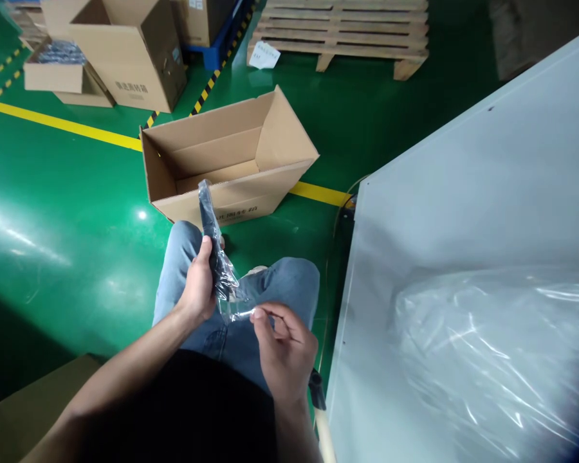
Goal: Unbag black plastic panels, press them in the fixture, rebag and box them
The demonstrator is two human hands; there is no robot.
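My left hand (200, 276) is closed around a long dark part in a clear plastic bag (214, 257), held tilted above my lap. I cannot make out what kind of part is inside. The bag's lower end hangs loose and see-through. With thumb and forefinger my right hand (284, 344) pinches the edge of that loose end. Just beyond the bag's upper tip stands an open cardboard box (251, 196) on the floor in front of my knees; the part of its bottom that shows is bare cardboard.
On my right is a grey-white tabletop (381, 244) bearing a heap of clear plastic bags (496, 360). A wooden pallet (338, 29) lies at the back. More cardboard boxes (130, 67) stand back left, one holding plastic-wrapped items (60, 53). Yellow tape (67, 125) crosses the green floor.
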